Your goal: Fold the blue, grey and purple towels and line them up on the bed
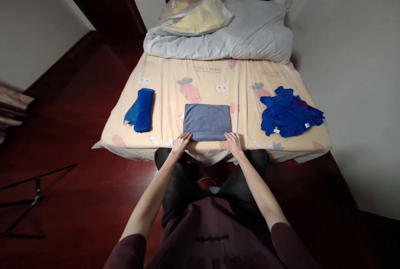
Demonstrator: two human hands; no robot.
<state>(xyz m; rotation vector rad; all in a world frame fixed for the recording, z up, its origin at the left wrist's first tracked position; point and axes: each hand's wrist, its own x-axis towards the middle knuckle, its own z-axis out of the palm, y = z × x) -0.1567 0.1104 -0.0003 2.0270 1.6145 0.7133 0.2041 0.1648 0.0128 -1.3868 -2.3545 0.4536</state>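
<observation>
A grey-blue towel (207, 121) lies folded into a flat rectangle near the front edge of the bed (175, 81). My left hand (181, 142) rests at the towel's near left corner, fingers together and pinching the edge. At the near right corner my right hand (233, 141) grips the towel's edge the same way. A rolled bright blue towel (143, 109) lies on the left side of the bed. On the right side sits a loose pile of bright blue cloths (288, 113).
A grey duvet (250, 35) and a yellow item in a plastic bag (200, 16) are heaped at the head of the bed. A white wall runs along the bed's right side. Dark wooden floor lies left, with a black stand (34, 196) on it.
</observation>
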